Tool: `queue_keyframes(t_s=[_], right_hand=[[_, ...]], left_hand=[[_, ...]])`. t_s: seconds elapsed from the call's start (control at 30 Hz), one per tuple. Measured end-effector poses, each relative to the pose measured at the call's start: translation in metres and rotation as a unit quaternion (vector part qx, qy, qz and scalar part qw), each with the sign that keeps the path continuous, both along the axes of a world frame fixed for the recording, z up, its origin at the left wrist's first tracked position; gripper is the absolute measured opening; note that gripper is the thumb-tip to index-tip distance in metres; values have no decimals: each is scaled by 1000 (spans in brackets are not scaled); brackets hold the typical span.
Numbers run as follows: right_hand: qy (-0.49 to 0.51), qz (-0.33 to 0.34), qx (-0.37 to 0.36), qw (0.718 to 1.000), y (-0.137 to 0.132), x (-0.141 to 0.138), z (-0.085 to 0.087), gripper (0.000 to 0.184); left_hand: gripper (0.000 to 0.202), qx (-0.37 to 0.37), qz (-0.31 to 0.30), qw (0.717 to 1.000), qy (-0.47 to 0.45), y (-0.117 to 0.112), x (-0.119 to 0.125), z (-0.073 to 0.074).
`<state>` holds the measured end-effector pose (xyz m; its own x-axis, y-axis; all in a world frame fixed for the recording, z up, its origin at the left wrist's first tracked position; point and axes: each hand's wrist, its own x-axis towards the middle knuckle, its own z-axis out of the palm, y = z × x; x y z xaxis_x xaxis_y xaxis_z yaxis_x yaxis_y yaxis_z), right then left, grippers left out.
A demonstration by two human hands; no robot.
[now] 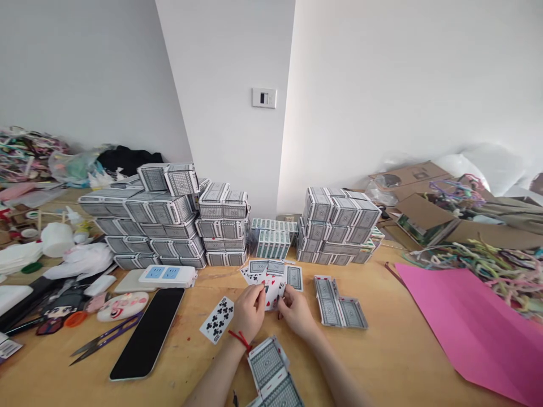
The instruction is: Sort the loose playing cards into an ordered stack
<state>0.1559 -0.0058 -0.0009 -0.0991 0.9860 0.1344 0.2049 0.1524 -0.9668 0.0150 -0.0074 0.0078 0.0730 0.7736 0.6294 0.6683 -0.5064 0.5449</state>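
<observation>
In the middle of the table, my left hand (pixel 249 310) pinches the left edge of a playing card with red hearts (pixel 271 294). At that card's right side, my right hand (pixel 298 312) closes its thumb and fingers on the edge. Several loose playing cards (pixel 294 278) lie just beyond, some face down. Left of my left hand rests a ten of clubs (pixel 218 320), face up. An L-shaped piece made of folded cards (pixel 339 305) lies to the right. Another folded-card piece (pixel 268 363) sits between my forearms, partly out of view.
Stacked card blocks stand at the left (pixel 156 209) and right (pixel 335 223), with card boxes (pixel 271 243) between them. A phone (pixel 148 333), thread snips (pixel 106 338) and a power strip (pixel 167 275) lie left. Pink paper (pixel 466 322) and a cardboard box (pixel 475 232) are right.
</observation>
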Motion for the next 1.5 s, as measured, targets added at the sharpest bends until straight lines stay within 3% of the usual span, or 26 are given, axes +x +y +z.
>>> queue_keyframes(t_s=[0.37,0.6,1.0,1.33,1.5], right_hand=[[42,13,-51,998,3,-1,2,14],[40,14,-24,999,1,-2,3,15],[43,39,-30,998,2,0,1,13],[42,8,-20,999,1,-1,2,12],[103,31,-47,993,2,0,0,20]], left_hand=[[16,27,43,999,-2,0,2,-1],[14,23,75,997,-4,2,1,-6],[16,12,70,998,3,1,1,-6],[15,22,64,998,-1,1,2,-3],[15,29,92,995,-11,3,0,-5]])
